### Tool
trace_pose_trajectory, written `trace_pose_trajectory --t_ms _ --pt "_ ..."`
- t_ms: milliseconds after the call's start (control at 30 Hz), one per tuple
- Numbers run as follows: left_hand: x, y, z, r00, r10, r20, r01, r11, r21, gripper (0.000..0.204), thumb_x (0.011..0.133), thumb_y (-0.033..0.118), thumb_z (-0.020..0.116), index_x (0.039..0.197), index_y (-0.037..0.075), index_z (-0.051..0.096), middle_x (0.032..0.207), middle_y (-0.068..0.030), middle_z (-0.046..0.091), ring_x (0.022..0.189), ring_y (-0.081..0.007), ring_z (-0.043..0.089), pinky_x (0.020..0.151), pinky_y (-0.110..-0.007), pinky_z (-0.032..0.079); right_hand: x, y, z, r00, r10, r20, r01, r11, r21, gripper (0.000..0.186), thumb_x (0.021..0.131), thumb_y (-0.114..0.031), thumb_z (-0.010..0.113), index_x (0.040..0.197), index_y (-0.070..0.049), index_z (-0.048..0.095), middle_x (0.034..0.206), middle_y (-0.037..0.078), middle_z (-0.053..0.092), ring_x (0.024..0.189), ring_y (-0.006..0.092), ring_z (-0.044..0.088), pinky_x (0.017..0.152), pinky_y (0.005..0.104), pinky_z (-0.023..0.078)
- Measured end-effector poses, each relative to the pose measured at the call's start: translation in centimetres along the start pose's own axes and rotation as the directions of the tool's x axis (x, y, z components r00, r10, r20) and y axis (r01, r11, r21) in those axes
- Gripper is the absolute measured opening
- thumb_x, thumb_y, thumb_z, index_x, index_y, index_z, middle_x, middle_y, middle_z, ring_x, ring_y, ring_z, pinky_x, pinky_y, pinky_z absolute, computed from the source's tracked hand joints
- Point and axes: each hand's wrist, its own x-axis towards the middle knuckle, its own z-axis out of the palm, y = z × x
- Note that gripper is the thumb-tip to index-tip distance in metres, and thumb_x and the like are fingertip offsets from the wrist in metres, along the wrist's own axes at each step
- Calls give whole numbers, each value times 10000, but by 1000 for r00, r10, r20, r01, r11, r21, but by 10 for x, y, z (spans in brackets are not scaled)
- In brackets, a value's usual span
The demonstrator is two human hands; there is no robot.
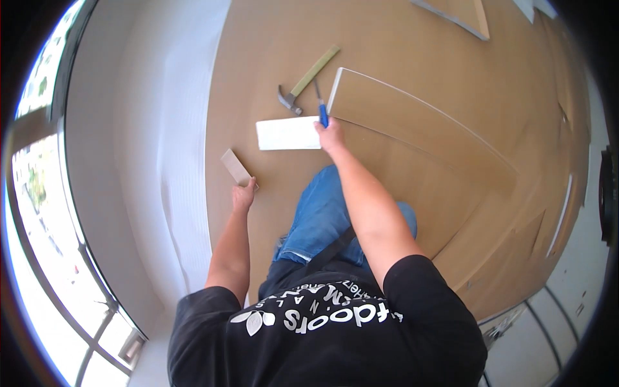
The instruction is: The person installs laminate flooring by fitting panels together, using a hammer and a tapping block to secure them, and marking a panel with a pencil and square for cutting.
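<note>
Low on the left, my left hand (244, 195) is closed on the end of a small, flat, beige strip (235, 166), which tilts up and to the left. My right hand (331, 136) is wrapped round the blue handle of a screwdriver (324, 115), its thin shaft pointing away from me. That same hand is at the right end of a white rectangular board (287, 133); whether it also grips the board, I cannot tell. Just beyond lies a claw hammer (313, 73) with a yellow-green handle, head toward the board.
A long brown panel with white edges (333, 92) lies to the right of the screwdriver. Everything rests on a brown sheet covering (258, 71). A white-edged frame piece (454, 20) is at the far right. Along the left runs a pale wall (145, 122) with windows (48, 200) beyond.
</note>
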Motion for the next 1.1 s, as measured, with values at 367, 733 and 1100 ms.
trace_pose_trajectory --t_ms 367,733,1100 --pt "60 -27 38 912 311 267 -391 853 346 785 1045 634 405 1416 -38 569 1437 -259 586 1340 -430 540 1144 -485 401 -48 72 -93 967 -46 249 196 761 -619 432 909 -371 728 1272 -168 615 1295 120 591 1232 336 574 997 521 479" --pt "104 27 -6 967 194 -165 -77 839 538 881 990 695 460 931 -146 717 704 -240 689 720 -354 697 650 -485 557 -210 171 -231 867 -41 -497 78 996 53 179 945 -248 647 1050 -110 693 1266 140 600 1110 354 643 936 457 534" --pt "-157 223 268 594 794 126 -787 543 292 505 1045 439 556 1196 -38 623 1092 -182 651 928 -309 605 813 -433 532 -680 746 -329 -176 784 -596 -945 35 325 465 1057 -370 385 1326 -113 665 1376 164 601 1280 424 550 1029 519 490"
